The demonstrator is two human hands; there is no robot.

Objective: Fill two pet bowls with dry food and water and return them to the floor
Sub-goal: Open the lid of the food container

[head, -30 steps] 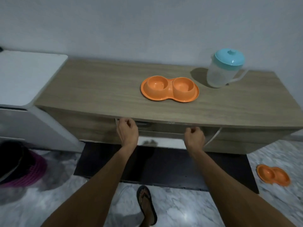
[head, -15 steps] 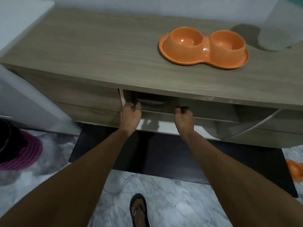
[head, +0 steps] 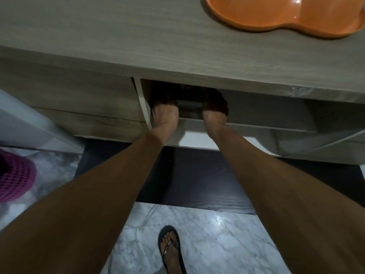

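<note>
Pink mesh of a basket (head: 15, 180) is showing at the far left on the marble floor (head: 217, 234), playing no part here. Moving right, the wooden desk (head: 98, 26) is carrying the work, and an open compartment (head: 256, 109) under its top is taking both arms. The left hand (head: 165, 114) is reaching into that dark recess and the right hand (head: 214, 115) is doing likewise just beside it, probably after the dry food; their fingers are lying in shadow, so I cannot tell whether they are clasping anything. The orange double pet bowl (head: 276, 18) is sitting on the desk at far right, likely waiting at a handy height for filling.
</note>
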